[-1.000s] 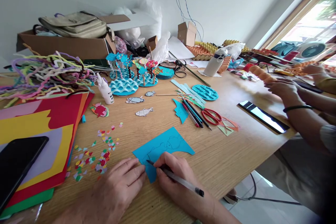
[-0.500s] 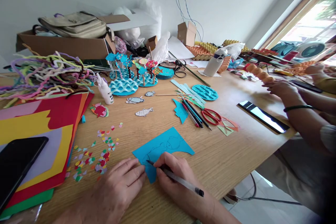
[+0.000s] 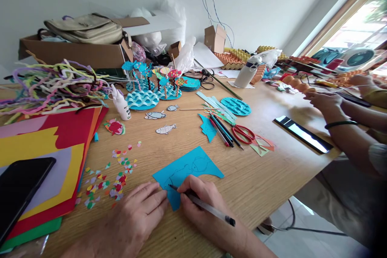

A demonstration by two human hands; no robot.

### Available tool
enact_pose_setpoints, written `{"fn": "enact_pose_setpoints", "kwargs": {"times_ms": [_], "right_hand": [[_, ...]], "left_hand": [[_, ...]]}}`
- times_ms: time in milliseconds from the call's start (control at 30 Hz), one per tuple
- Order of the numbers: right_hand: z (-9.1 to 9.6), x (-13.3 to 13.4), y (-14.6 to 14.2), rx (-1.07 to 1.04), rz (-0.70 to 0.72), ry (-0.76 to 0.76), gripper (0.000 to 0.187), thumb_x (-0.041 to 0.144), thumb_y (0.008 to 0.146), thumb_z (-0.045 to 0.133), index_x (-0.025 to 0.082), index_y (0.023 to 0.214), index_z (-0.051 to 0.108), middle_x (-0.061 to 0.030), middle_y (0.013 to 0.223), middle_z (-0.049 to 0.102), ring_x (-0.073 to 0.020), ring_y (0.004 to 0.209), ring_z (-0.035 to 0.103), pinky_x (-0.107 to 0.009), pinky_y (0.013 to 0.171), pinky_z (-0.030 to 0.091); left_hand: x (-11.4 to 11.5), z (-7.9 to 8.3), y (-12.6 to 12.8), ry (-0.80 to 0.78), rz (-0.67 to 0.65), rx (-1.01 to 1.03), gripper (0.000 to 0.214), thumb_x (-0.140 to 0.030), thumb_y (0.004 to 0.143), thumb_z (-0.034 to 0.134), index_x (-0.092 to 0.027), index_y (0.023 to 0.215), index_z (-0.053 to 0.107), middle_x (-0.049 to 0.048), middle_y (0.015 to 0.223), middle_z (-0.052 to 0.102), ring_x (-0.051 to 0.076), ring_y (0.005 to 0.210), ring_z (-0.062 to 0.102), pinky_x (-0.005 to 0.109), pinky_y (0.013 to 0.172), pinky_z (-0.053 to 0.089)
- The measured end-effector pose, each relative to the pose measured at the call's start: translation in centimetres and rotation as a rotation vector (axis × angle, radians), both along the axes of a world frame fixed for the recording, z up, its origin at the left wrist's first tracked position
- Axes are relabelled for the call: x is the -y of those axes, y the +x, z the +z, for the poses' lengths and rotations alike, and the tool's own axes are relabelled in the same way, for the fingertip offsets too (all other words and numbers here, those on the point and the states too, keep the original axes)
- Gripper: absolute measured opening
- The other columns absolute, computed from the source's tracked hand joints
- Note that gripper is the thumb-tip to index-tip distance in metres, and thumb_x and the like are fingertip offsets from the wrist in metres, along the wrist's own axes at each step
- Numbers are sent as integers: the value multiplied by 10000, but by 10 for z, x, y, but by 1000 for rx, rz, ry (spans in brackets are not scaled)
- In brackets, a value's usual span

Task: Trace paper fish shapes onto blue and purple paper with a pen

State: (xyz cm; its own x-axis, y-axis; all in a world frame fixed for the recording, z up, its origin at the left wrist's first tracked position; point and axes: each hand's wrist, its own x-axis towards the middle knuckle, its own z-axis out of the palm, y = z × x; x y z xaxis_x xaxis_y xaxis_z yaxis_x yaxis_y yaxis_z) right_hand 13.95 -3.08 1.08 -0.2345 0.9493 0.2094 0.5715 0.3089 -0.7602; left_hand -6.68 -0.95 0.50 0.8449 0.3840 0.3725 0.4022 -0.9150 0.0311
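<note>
Head view: on the tabletop (image 3: 256, 181), a blue paper (image 3: 184, 163) is laid just ahead of both hands, its near edge being reached by the fingers of each. A pen (image 3: 208, 207) is gripped by the closed fingers of the right hand (image 3: 201, 199), which is rested over the paper's near edge; the pen's tip is set at the paper's near left part, by a drawn line. A fish outline (image 3: 200, 164) is drawn toward the paper's right side, beyond the right fingers. The left hand (image 3: 139, 213) is laid flat, nothing being grasped by its extended fingers, and the paper's near left edge is met by their tips. Left of the paper, small paper bits (image 3: 121, 179) are scattered. Beyond the paper, pale fish cutouts (image 3: 166, 129) are laid; beyond it and to the right, pens (image 3: 223, 131) and red-handled scissors (image 3: 242, 126) are placed. Well to the paper's right, another person's hand (image 3: 325, 101) is seen.
</note>
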Motion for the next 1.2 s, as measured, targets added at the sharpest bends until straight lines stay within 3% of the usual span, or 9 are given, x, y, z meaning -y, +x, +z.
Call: {"fn": "enact_pose_setpoints", "kwargs": {"times_ms": [400, 700, 1200], "right_hand": [[-1, 0, -1, -7, 7, -10, 135, 95, 703, 440, 201, 719, 522, 35, 579, 557, -98, 510, 493, -183, 503, 353], [-1, -1, 0, 3, 11, -13, 146, 83, 692, 443, 207, 717, 517, 32, 592, 571, -100, 520, 511, -182, 515, 367], [1, 0, -1, -4, 3, -8, 140, 93, 705, 435, 204, 712, 519, 33, 574, 554, -97, 503, 487, -184, 500, 354]], "left_hand": [[0, 5, -1, -30, -2, -50, 323, -161, 907, 386, -172, 1176, 565, 31, 1120, 639, 192, 1037, 569, 298, 930, 473], [0, 10, 4, -13, 17, 25, 300, -147, 916, 372, -177, 1108, 601, 17, 1051, 667, 160, 992, 590, 250, 903, 482], [-1, 9, 2, 0, 11, -32, 309, -159, 918, 364, -178, 1127, 591, 14, 1076, 658, 182, 993, 594, 288, 905, 487]]}}
